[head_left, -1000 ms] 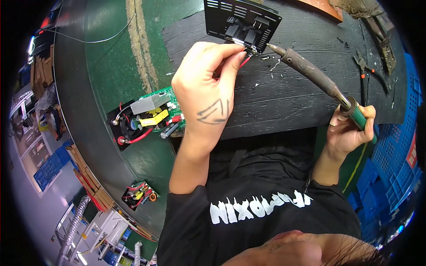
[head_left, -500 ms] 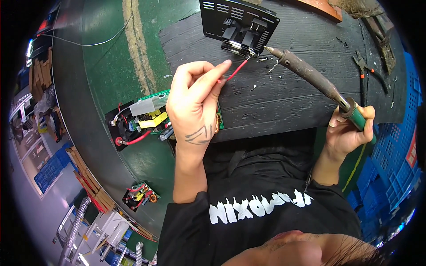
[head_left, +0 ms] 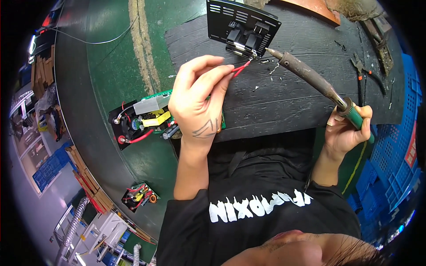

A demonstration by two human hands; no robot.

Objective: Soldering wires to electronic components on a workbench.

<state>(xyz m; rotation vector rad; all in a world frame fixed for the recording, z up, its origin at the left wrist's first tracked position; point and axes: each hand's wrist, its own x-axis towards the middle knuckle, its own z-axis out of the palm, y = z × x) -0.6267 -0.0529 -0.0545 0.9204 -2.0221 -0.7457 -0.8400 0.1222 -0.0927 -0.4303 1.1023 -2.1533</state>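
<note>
Pinching red wire in fingertips of left hand, with far end at socket block on black slotted panel at far side of dark table. Gripping soldering iron by green handle in right hand, with tip just beside panel's lower right edge, can't tell if touching. Seeing bold white lettering across black T-shirt, pale characters on red label of blue crate, dark line mark on back of left hand.

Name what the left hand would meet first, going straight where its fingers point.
Beyond the red wire it pinches, the left hand would probably meet the black vented panel; depth is unclear.
</note>
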